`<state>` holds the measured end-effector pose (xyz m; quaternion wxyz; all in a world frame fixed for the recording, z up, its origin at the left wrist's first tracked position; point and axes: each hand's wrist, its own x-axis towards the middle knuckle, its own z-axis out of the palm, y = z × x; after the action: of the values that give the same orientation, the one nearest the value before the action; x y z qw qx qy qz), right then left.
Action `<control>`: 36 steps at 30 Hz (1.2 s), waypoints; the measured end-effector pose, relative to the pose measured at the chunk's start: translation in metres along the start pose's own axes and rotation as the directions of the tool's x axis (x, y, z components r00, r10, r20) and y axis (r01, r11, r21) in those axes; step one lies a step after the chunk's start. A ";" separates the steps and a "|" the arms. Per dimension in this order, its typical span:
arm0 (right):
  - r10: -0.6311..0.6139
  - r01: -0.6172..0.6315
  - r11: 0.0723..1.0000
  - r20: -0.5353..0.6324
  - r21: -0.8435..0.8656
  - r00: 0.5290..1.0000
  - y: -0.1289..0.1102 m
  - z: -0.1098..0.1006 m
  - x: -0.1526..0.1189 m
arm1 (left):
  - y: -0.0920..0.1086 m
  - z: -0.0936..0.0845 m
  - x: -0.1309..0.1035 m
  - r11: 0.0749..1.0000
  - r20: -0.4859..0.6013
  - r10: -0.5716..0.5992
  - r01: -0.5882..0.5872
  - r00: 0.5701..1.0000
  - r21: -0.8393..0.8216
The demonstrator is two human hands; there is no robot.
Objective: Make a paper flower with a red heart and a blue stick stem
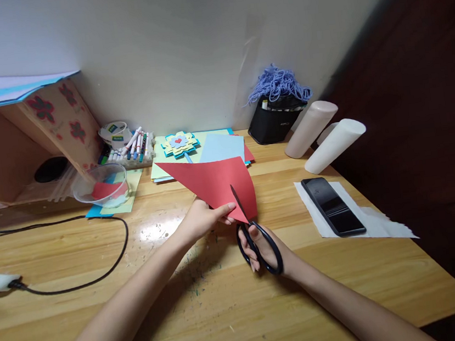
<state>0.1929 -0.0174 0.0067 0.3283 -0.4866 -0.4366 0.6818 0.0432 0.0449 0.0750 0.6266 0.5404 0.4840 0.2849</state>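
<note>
My left hand (207, 217) pinches a sheet of red paper (216, 183) near its lower edge, thumb on top. The paper is held above the wooden table and curves at its right side. In my right hand (265, 247) is a pair of black-handled scissors (271, 253), fingers through the loops. The blades point up and away, and one dark blade lies over the red paper just right of my left thumb. The other blade is mostly hidden by the paper.
Behind the paper lie stacked coloured sheets (162, 170) with a paper flower (178, 143). Markers (137, 144), a clear bowl (101, 191) and a cardboard box (57, 119) stand left. Right are a black pen holder (273, 123), two bottles (334, 145) and a phone (333, 205). A cable (125, 235) curls left.
</note>
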 end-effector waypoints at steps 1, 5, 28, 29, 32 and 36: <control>-0.003 0.003 1.000 -0.013 0.003 1.000 0.001 0.001 0.000 | 0.000 0.000 0.000 1.000 0.005 0.004 -0.004 1.000 -0.002; -0.013 0.012 1.000 -0.058 -0.016 0.998 0.001 0.002 0.002 | -0.003 0.000 0.000 1.000 0.019 0.022 -0.022 1.000 -0.016; -0.050 0.049 0.996 0.015 0.074 0.999 0.002 0.003 -0.002 | -0.020 0.001 0.005 0.983 -0.106 0.057 -0.037 0.993 0.182; -0.042 0.041 0.996 0.016 0.081 0.999 0.003 0.002 -0.001 | -0.019 0.002 0.004 0.983 -0.096 0.050 -0.032 0.994 0.180; -0.029 0.028 0.995 0.010 0.096 1.000 0.005 0.000 0.001 | -0.017 0.005 0.002 0.988 -0.074 0.023 -0.012 0.997 0.152; -0.047 0.048 0.994 -0.019 0.099 0.999 0.007 0.000 0.002 | -0.018 0.006 0.004 0.996 -0.055 -0.001 0.006 0.998 0.089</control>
<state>0.1920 -0.0189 -0.0006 0.3718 -0.4648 -0.4108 0.6906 0.0475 0.0411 0.0567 0.5887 0.5590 0.5143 0.2764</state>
